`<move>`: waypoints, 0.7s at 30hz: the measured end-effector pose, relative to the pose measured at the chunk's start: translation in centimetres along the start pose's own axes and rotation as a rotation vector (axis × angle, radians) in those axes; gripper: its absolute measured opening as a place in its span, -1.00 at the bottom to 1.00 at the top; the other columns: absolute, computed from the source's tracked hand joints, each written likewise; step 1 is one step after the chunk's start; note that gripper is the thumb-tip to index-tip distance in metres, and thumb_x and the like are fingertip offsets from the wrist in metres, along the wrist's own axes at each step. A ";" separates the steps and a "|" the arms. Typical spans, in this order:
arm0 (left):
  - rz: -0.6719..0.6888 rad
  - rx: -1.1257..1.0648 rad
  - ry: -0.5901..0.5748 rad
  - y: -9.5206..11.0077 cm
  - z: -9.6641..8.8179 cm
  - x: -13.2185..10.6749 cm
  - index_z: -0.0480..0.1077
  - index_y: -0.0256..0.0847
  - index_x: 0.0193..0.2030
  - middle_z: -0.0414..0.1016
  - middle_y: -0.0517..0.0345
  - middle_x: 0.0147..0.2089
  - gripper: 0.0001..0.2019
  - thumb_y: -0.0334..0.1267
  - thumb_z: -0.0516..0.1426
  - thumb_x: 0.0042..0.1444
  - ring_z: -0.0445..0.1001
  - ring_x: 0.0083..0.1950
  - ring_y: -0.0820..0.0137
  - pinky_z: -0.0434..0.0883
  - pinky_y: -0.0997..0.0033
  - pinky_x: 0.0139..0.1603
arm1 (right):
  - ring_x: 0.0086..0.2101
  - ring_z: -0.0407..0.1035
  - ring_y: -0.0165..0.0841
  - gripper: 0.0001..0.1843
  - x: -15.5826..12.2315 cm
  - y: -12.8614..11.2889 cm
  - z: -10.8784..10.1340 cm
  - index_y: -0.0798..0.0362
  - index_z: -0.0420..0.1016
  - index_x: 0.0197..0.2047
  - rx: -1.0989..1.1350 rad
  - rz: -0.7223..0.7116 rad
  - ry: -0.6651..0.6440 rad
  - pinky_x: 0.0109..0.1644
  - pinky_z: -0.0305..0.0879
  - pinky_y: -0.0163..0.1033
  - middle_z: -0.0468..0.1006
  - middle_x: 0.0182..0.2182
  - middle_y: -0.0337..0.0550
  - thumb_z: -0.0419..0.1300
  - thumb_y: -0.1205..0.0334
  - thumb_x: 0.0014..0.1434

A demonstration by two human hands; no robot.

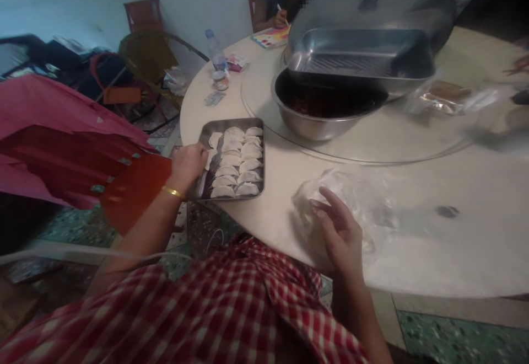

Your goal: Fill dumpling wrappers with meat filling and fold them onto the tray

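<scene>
At the left side of a rectangular metal tray (263, 157), my left hand (189, 164) has its fingers closed on a pale dumpling (210, 159), partly hidden by the fingertips. Folded dumplings (241, 161) lie in rows across the tray, which sits at the table's near left edge. My right hand (342, 230) is raised over the table with its fingers apart and nothing in them. Just beyond and beneath it lies a crumpled clear plastic bag (336, 183) with something whitish inside.
On the round table (285, 226), a glass turntable carries a steel bowl (318, 127) with dark contents, a rectangular metal pan (359, 66) and a large lid (372, 8). A bottle (215, 52) and small jar (220, 80) stand farther left. Another person's hand (281, 19) holds a pen at the back.
</scene>
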State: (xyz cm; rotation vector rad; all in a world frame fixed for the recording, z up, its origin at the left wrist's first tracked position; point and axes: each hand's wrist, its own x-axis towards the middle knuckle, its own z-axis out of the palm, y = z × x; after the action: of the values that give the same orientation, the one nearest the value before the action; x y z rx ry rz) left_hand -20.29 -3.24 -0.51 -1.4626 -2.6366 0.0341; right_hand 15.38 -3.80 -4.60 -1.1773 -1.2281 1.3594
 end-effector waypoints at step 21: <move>0.278 -0.313 0.328 0.9 -4.7 -5.1 0.47 -0.23 -0.12 0.58 0.04 -0.16 -0.72 -0.15 0.00 0.27 0.48 -0.16 0.31 0.36 0.29 -0.15 | -0.18 0.56 -0.26 -0.65 -1.5 0.1 -1.7 -0.07 0.55 -0.01 -0.130 -0.242 0.314 -0.09 0.52 -0.05 0.62 -0.06 -0.05 0.29 0.14 0.11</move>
State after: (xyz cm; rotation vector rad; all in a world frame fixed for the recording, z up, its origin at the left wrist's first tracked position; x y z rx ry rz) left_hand -16.34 -7.27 3.58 -1.7434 -2.2330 -0.5641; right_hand 17.22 -5.07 -4.69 -1.2334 -1.1989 0.8899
